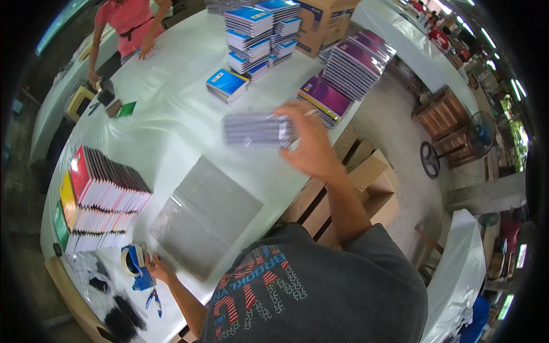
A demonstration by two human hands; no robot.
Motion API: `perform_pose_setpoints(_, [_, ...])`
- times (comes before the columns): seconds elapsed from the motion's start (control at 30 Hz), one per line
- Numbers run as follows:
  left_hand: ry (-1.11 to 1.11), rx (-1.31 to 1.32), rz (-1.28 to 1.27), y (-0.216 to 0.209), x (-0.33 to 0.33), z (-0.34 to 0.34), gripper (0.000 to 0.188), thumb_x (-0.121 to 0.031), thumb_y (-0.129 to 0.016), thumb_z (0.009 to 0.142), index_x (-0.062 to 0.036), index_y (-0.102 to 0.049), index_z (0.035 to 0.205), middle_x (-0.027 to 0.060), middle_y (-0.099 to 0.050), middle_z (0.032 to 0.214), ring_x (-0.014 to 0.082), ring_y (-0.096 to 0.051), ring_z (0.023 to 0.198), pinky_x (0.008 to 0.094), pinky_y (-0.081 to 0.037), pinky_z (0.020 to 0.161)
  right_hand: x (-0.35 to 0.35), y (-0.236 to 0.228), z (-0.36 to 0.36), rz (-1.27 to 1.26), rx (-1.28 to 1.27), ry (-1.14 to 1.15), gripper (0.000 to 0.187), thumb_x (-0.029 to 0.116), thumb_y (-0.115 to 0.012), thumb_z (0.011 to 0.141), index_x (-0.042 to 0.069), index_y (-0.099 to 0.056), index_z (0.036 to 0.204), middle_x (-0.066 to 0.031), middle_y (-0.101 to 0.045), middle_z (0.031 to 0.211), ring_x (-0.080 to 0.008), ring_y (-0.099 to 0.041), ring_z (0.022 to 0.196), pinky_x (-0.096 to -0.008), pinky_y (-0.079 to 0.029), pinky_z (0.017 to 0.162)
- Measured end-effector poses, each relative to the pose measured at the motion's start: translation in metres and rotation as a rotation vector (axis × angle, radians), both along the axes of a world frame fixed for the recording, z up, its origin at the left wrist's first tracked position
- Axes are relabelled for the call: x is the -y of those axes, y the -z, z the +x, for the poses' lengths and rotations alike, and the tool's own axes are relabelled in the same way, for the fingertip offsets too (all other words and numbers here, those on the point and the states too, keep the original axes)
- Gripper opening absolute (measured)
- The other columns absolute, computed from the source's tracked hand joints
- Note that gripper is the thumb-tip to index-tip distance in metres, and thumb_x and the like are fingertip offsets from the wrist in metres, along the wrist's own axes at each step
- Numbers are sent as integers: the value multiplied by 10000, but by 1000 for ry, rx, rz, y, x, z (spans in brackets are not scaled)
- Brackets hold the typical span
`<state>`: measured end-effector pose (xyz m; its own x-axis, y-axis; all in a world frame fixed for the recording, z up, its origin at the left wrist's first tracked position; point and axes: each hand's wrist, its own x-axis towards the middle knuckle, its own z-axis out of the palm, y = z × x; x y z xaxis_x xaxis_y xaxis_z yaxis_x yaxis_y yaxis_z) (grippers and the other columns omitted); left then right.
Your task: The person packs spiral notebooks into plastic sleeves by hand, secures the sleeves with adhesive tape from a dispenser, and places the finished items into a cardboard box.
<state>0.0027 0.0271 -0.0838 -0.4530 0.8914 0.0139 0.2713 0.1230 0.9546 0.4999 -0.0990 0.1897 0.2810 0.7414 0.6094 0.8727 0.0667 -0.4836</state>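
My right hand (306, 137) is closed round one end of a bundle of spiral notebooks (254, 130), held above the table and smeared by motion; the covers are turned out of sight. At the lower left, my left hand (159, 268) lies beside a blue tape dispenser (137, 267), its fingers apart and at the dispenser's edge. Just below that sits a pair of blue-handled pliers (154, 303). Between my arms, a flat grey board (209, 217) with clear plastic film lies on the white-covered table (171, 114).
Red, yellow and green notebooks (106, 200) stand in rows at the left. Blue notebooks (249, 43) and purple notebooks (351, 68) are stacked at the far side near a carton (326, 23). Open cardboard boxes (366, 183) are below my right arm. Another person (128, 28) works across the table.
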Motion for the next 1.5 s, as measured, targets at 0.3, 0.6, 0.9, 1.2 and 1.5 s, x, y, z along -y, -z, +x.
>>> perform_pose_setpoints(0.3, [-7, -272, 44, -15, 10, 22, 326, -123, -589, 828, 56, -582, 1101, 54, -568, 769, 128, -498, 655, 260, -402, 586, 51, 77, 131, 100, 66, 372, 544, 2, -763, 616, 61, -514, 1096, -153, -482, 1233, -351, -416, 1228, -428, -364, 1005])
perform_pose_setpoints(0.6, [17, -70, 67, -6, 15, 5, 316, -79, -585, 816, 66, -565, 1096, 1, -469, 679, 112, -439, 606, 245, -367, 570, -108, 119, 41, 185, -423, 43, 320, 97, -732, 711, 25, -595, 990, -181, -613, 1036, -308, -587, 973, -374, -450, 847])
perform_pose_setpoints(0.9, [112, -194, 136, -60, -5, 116, 368, -182, -555, 887, 19, -527, 1193, 56, -543, 919, 138, -508, 779, 261, -430, 673, -299, 242, 179, -345, -714, 321, 522, 437, -623, 811, -7, -609, 1085, -232, -615, 1088, -361, -580, 1037, -424, -442, 899])
perform_pose_setpoints(1.2, [983, 303, -371, -92, -173, 377, 737, -468, -473, 921, -46, -190, 1455, 159, -324, 1447, 268, -358, 1311, 411, -293, 1069, -304, 257, 208, -302, -748, 74, 874, 408, -795, 622, -105, -461, 1246, -276, -482, 1280, -336, -484, 1196, -362, -393, 992])
perform_pose_setpoints(1.5, [982, 442, -347, -45, -213, 426, 601, -293, -462, 935, -15, -238, 1418, 137, -398, 1373, 238, -385, 1260, 378, -280, 1072, -290, 239, 104, -780, -924, -233, 583, 284, -830, 593, -37, -616, 1029, -134, -653, 910, -210, -627, 787, -341, -515, 684])
